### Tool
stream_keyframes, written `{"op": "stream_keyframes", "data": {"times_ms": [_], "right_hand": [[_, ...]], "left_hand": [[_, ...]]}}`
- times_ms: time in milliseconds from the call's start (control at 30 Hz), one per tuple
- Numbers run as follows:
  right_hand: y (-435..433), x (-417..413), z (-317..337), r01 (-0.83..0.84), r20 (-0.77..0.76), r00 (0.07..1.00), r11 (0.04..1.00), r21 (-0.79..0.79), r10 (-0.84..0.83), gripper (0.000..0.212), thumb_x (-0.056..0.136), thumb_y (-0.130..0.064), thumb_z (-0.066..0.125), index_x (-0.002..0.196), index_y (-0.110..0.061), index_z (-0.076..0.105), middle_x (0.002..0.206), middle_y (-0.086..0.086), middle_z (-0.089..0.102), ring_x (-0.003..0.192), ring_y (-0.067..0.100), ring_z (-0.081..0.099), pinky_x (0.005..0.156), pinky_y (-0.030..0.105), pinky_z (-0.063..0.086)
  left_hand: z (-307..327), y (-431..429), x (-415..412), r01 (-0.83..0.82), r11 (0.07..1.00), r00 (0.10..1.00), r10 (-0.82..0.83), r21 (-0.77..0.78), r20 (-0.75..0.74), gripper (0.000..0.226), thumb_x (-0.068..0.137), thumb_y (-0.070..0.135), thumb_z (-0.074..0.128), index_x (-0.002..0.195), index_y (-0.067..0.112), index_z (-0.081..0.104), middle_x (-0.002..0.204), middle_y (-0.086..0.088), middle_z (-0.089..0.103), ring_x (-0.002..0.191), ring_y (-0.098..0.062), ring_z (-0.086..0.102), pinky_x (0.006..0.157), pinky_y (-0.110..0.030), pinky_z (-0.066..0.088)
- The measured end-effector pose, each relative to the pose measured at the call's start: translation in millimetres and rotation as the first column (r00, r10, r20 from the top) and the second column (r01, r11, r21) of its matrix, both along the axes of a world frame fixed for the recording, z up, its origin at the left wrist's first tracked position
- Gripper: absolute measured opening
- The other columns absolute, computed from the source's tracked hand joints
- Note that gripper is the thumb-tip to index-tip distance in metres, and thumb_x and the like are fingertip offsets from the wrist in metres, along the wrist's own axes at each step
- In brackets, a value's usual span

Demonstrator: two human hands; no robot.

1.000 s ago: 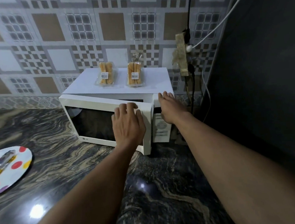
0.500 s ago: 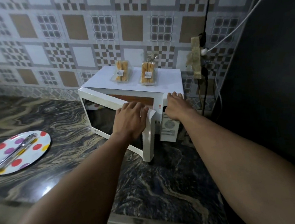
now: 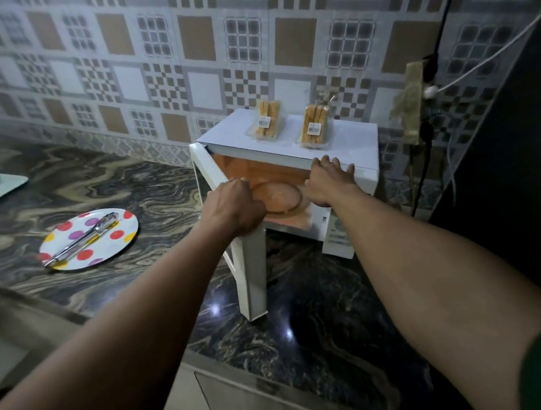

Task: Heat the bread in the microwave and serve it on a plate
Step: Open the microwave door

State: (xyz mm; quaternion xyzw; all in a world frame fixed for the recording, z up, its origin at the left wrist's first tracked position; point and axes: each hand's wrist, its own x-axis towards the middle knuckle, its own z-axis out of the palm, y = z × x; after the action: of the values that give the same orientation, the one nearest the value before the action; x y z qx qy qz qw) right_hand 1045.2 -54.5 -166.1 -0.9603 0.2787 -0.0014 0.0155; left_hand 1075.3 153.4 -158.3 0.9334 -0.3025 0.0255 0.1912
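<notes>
Left hand (image 3: 233,208) grasping the top edge of the open microwave door (image 3: 252,271); right hand (image 3: 329,180), fingers extended, resting on the microwave (image 3: 348,139) top.

Microwave (image 3: 348,139) door (image 3: 252,271) open, both hands on the unit
Left hand (image 3: 233,208) grips the door's top edge; right hand (image 3: 329,180) rests on the cabinet's top front edge, fingers (image 3: 324,162) laid flat. Lit cavity shows a glass turntable (image 3: 281,197). One bread pack (image 3: 266,120) and a second bread pack (image 3: 314,127) lie on top. A spotted plate (image 3: 103,252) carrying tongs (image 3: 82,237) sits on the desk (image 3: 130,191), well left
</notes>
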Motion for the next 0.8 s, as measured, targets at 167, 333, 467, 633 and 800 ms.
{"op": "stream_keyframes", "data": {"times_ms": [167,333,467,633,800], "right_hand": [[14.6,23.6,1.9,-0.048,-0.012,0.999,0.999,-0.018,0.048,0.071,0.097,-0.036,0.047,0.154,-0.007,0.018,0.158,0.013,0.021,0.143,0.035,0.02,0.112,0.058,0.018],[21.9,33.3,-6.1,-0.024,-0.028,0.999,0.999,-0.021,0.024,0.076,0.097,-0.035,0.047,0.156,-0.006,0.008,0.162,0.014,0.008,0.146,0.04,0.009,0.114,0.057,0.016],[21.1,35.8,-9.2,-0.016,-0.044,0.999,1.0,-0.024,0.015,0.083,0.096,-0.037,0.05,0.156,-0.006,0.002,0.163,0.013,0.002,0.148,0.039,0.003,0.116,0.058,0.014],[20.8,39.9,-13.2,-0.017,-0.044,0.999,1.0,-0.003,0.017,0.089,0.096,-0.037,0.054,0.156,-0.006,-0.002,0.164,0.014,-0.008,0.15,0.035,-0.004,0.118,0.059,0.01],[25.9,39.3,-14.8,-0.008,-0.032,0.999,1.0,0.001,0.008,0.093,0.094,-0.036,0.058,0.156,-0.005,-0.004,0.164,0.015,-0.009,0.15,0.035,-0.005,0.118,0.058,0.01]], "left_hand": [[1.3,22.5,10.0,-0.072,0.994,0.997,0.071,0.081,0.018,0.017,0.083,0.021,0.057,0.096,0.01,0.058,0.102,-0.019,0.065,0.098,-0.041,0.062,0.074,-0.038,0.042],[-1.6,39.8,17.2,-0.158,0.967,0.987,0.157,0.2,0.021,0.024,0.093,0.024,0.053,0.11,0.009,0.055,0.117,-0.015,0.057,0.121,-0.035,0.053,0.116,-0.062,0.017],[-19.6,50.2,31.3,-0.247,0.944,0.969,0.243,0.22,0.049,0.059,0.092,0.034,0.048,0.14,0.0,0.038,0.146,-0.022,0.039,0.139,-0.038,0.032,0.115,-0.063,0.019],[-37.2,75.3,50.3,-0.311,0.931,0.944,0.279,0.189,0.177,0.076,0.09,0.042,0.051,0.15,0.003,0.026,0.155,-0.02,0.029,0.146,-0.036,0.022,0.119,-0.061,0.012],[-50.6,103.3,69.8,-0.308,0.917,0.938,0.248,0.255,0.241,0.085,0.091,0.051,0.049,0.155,0.005,0.018,0.163,-0.018,0.014,0.153,-0.036,0.003,0.119,-0.061,-0.004]]}}
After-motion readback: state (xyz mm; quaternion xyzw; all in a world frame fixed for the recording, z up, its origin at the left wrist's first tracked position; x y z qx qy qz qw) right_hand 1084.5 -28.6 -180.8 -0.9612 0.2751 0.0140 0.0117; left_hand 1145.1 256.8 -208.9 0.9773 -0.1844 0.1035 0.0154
